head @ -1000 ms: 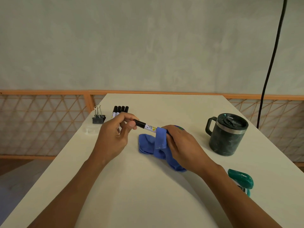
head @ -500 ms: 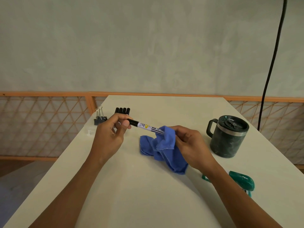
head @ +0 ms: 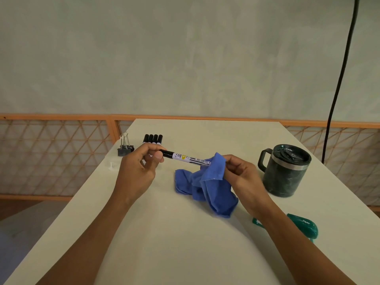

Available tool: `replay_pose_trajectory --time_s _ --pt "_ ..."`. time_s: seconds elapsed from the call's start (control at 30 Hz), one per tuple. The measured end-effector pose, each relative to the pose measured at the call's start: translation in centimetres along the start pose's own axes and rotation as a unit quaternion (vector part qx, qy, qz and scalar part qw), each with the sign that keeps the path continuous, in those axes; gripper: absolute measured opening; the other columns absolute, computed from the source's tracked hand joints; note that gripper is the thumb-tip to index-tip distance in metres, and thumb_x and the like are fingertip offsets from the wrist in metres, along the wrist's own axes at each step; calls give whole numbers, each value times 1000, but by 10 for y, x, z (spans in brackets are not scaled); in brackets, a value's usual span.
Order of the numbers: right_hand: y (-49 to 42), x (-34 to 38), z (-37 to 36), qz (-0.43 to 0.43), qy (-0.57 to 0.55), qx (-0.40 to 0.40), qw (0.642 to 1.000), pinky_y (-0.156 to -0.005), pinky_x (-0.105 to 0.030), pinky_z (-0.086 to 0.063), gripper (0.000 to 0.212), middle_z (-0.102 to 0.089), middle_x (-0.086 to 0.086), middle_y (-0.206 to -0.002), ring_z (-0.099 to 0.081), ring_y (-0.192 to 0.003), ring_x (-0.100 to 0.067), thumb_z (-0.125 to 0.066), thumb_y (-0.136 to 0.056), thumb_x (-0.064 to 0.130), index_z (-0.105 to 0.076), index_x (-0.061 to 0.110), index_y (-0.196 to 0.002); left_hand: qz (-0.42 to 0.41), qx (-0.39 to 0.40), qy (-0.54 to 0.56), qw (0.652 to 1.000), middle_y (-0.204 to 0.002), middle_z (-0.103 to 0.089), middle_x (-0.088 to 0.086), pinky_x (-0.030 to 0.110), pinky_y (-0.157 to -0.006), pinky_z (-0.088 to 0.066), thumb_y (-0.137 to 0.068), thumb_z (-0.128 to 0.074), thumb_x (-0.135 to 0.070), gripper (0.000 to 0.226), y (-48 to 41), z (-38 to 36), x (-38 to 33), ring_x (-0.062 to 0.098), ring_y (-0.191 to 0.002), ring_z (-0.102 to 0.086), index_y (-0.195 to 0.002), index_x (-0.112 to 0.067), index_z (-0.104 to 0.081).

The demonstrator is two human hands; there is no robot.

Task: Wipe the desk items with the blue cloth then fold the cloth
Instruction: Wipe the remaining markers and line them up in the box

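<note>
We start at the left hand (head: 139, 167): its thumb and curled fingers pinch the black cap end of a marker (head: 185, 158) and hold it clear of the desk (head: 185, 243). From that pinch the marker's long axis runs from about nine o'clock out to between three and four o'clock, dipping slightly at the far end. That far end is buried in a fold of the blue cloth (head: 207, 186), and the right hand (head: 240, 175) pinches the fold closed round the barrel, fingers curled. Below this grip the cloth hangs toward six o'clock, and its slack lies bunched on the desk under the marker.

We judge that the next stroke depends on that axis. The white labelled barrel is bare between the two hands, so the cloth hand would need to slide along it toward nine o'clock while the left hand braces the cap. The row of markers (head: 153, 139) lies at about twelve o'clock from the left hand, which is the nearer hand to it.
</note>
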State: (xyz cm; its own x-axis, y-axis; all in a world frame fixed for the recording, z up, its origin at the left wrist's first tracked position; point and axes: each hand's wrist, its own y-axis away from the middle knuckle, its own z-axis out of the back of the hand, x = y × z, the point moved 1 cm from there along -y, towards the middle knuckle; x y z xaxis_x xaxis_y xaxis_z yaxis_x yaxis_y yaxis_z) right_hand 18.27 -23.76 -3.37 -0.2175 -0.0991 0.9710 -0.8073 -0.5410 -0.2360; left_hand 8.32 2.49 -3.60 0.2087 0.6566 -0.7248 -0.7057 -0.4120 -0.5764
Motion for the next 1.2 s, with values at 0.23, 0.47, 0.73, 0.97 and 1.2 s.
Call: replay_pose_trajectory --time_s 0.23,0.47,0.73,0.97,1.2 --pt "6 11 -3 18 37 -55 998 -87 -25 -61 13 -82 6 -102 -77 -99 -12 -70 -101 26 -82 22 -106 -23 -29 -18 999 -89 -77 -7 4 -66 -41 -106 -66 -18 12 5 -1 -12 -3 -78 -62 -115 -18 -74" --pt "8 12 -1 21 52 -48 997 -87 -22 -60 12 -82 6 -101 -77 -100 -11 -73 -100 24 -83 20 -105 -33 -22 -7 999 -93 -78 -16 7 -67 -40 -104 -67 -22 17 7 -1 -15 0 -79 -61 -119 -21 -76" --pt "8 14 -6 15 22 -61 998 -83 -26 -62 9 -82 3 -97 -79 -94 -14 -77 -96 22 -82 16 -100 58 -41 115 991 -114 -77 -13 24 -82 -52 -104 -69 -36 31 10 -9 -17 7 -97 -68 -135 -40 -69" --pt "11 6 -19 30 40 -85 995 -95 -42 -62 5 -82 5 -99 -78 -97 -15 -80 -95 21 -83 19 -99 114 23 145 983 -101 -81 -11 42 -88 -54 -101 -70 -48 21 24 -36 -29 30 -95 -65 -95 -32 -83" --pt "12 1 -23 44 113 -53 991 -92 -42 -61 5 -82 9 -94 -78 -92 -12 -80 -94 21 -84 25 -94 145 15 215 966 -86 -78 -6 33 -81 -55 -99 -76 -36 15 25 -40 -30 22 -79 -63 -97 -25 -86"
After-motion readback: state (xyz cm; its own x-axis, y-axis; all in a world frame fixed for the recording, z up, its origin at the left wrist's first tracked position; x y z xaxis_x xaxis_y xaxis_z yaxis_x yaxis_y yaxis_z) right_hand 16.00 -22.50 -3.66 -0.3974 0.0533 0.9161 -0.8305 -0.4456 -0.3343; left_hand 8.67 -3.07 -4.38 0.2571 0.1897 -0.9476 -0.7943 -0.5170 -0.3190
